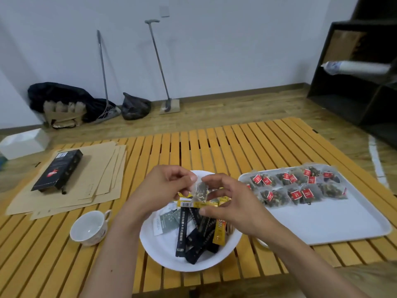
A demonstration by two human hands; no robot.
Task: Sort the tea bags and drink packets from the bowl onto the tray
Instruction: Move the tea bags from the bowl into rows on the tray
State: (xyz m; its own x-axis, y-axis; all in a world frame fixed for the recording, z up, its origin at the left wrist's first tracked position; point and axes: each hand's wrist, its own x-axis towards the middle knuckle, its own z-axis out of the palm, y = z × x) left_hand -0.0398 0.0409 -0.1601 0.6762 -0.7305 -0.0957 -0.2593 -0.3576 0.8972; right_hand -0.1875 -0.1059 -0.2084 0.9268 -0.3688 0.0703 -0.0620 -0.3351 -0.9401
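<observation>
A white bowl (159, 252) stands at the table's front centre, holding several dark stick packets (191, 233), yellow packets (202, 204) and a grey sachet (166, 220). Above the bowl, my left hand (165, 188) and my right hand (229, 203) both pinch one clear tea bag (199, 190) of dried leaves by its upper edge. To the right lies a white tray (322, 220) with several clear tea bags with red tags (298, 188) lined up in two rows along its far side.
A white cup (89, 229) sits left of the bowl. Brown paper envelopes (86, 186) with a black box (58, 171) on them lie at the far left of the slatted wooden table (225, 143). A dark shelf (354, 82) stands at the right.
</observation>
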